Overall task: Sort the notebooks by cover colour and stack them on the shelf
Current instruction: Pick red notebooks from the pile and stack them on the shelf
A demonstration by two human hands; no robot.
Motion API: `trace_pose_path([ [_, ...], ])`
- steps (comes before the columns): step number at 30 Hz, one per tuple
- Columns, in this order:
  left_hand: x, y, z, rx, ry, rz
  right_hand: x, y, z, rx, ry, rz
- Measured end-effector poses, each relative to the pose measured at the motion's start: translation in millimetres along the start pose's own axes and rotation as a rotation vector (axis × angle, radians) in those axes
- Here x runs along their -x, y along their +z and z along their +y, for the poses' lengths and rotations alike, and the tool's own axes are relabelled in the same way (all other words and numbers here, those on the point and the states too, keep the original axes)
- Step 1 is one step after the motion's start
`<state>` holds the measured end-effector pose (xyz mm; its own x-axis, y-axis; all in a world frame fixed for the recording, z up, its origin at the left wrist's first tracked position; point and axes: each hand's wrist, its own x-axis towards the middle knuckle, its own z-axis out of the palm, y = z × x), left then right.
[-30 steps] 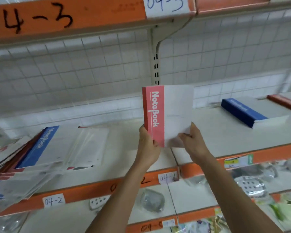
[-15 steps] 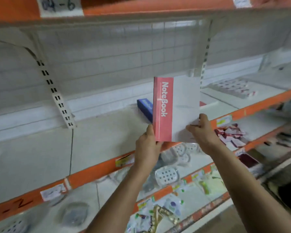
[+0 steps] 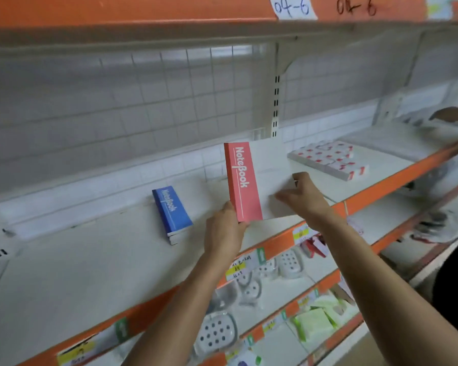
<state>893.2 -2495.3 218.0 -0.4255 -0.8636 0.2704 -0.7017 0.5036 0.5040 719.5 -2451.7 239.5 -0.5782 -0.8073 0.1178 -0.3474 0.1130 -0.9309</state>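
A red-and-white notebook [image 3: 245, 180] is held upright in front of the white shelf [image 3: 90, 260]. My left hand [image 3: 224, 231] grips its lower left corner by the red spine strip. My right hand [image 3: 303, 196] holds the lower right part of its white cover. A small stack of blue-covered notebooks [image 3: 171, 211] lies flat on the shelf just left of the held one. Behind and to the right, partly hidden by the held notebook, the shelf shows only white surface.
A flat block of small red-and-white packs [image 3: 328, 161] lies on the shelf to the right. Another person's hand [image 3: 451, 114] reaches in at the far right. The orange shelf edge [image 3: 275, 244] runs below my hands. Lower shelves hold soap dishes [image 3: 217, 331] and green packs [image 3: 315, 323].
The view has swung right along the shelf. The blue stack now lies clear to the left of the held notebook. Both hands keep their hold, and the notebook sits lower toward the shelf.
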Motion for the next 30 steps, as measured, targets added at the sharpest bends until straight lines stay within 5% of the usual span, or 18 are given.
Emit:
trace_pose_path([
  [17, -110.3, 97.8, 41.1, -0.160, -0.216, -0.001, -175.0, -18.9, 45.6, 0.270, 0.031, -0.244],
  [30, -121.6, 104.8, 46.7, -0.115, -0.403, -0.166, -210.0, -22.6, 81.2, 0.420, 0.018, -0.438],
])
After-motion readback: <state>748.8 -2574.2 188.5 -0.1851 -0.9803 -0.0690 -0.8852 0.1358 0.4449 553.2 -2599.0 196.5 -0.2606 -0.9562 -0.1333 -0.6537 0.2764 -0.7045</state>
